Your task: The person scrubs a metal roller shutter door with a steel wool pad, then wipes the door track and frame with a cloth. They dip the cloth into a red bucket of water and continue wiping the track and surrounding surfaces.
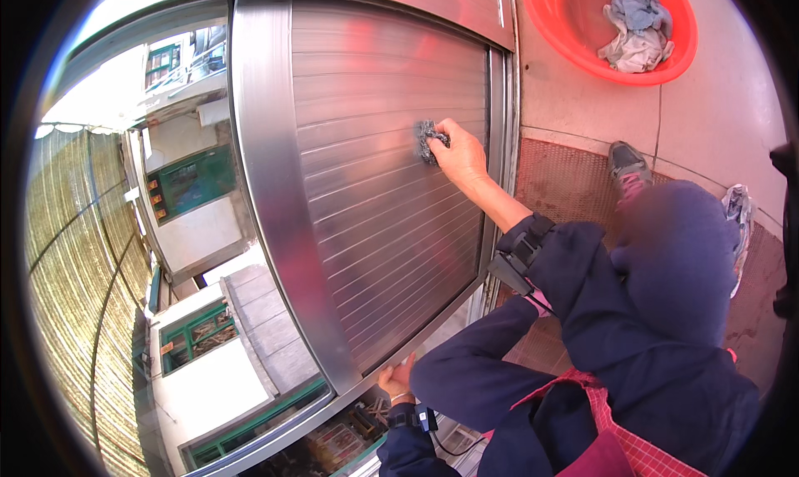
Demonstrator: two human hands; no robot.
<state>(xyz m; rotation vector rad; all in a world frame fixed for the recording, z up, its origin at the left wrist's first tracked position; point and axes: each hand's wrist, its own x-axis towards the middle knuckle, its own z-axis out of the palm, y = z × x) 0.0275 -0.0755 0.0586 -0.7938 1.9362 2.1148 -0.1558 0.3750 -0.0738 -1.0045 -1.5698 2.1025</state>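
Note:
My right hand (462, 152) presses a grey metal scouring pad (428, 142) against the ribbed metal panel (387, 208) of a door. The pad is pinched between thumb and fingers, near the panel's middle. Lower in the view, my left hand (396, 380) is closed around the edge of the metal door frame (365, 386), beside my bent knee; part of this hand is hidden. A smooth, wide metal strip (281, 165) borders the ribbed panel, with a glass pane beyond it.
A red plastic basin (565, 46) on the tiled floor holds crumpled grey cloths (637, 34). A brown textured mat (555, 171) lies under my shoe (629, 165). A crumpled plastic bag (740, 227) is at the right. Buildings with green window frames show through the glass.

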